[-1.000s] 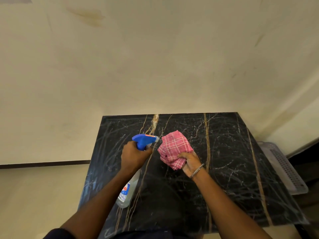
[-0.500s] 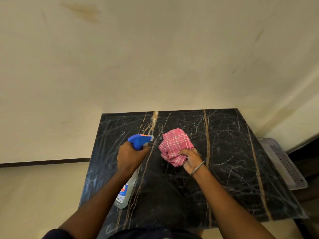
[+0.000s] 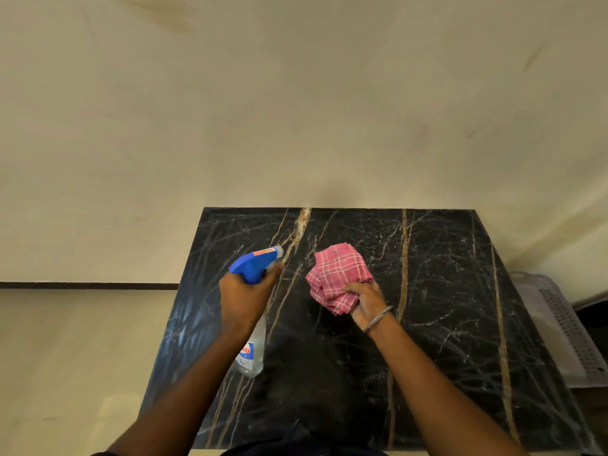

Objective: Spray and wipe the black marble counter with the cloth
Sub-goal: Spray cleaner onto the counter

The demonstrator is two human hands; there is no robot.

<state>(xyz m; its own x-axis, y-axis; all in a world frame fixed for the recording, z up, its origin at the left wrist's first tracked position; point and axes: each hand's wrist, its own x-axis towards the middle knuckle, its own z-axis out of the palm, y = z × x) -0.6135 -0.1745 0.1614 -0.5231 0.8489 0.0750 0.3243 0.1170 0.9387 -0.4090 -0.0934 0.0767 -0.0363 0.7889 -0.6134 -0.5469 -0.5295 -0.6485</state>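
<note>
The black marble counter (image 3: 444, 324) with gold and white veins fills the lower middle of the view. My left hand (image 3: 241, 299) grips a clear spray bottle (image 3: 255, 350) by its blue trigger head, held above the counter's left half, nozzle pointing toward the cloth. A bunched pink checked cloth (image 3: 339, 274) is held up in my right hand (image 3: 367, 304), a little right of the nozzle and above the counter's middle. A metal bangle sits on my right wrist.
A cream wall (image 3: 296, 110) rises directly behind the counter. A grey perforated plastic basket (image 3: 566, 330) stands beside the counter's right edge. Pale floor (image 3: 65, 357) lies to the left, with a dark skirting line along the wall.
Both hands have stayed close together over the counter, drifting slightly left and up. The nozzle has tilted a bit more upward toward the cloth.
</note>
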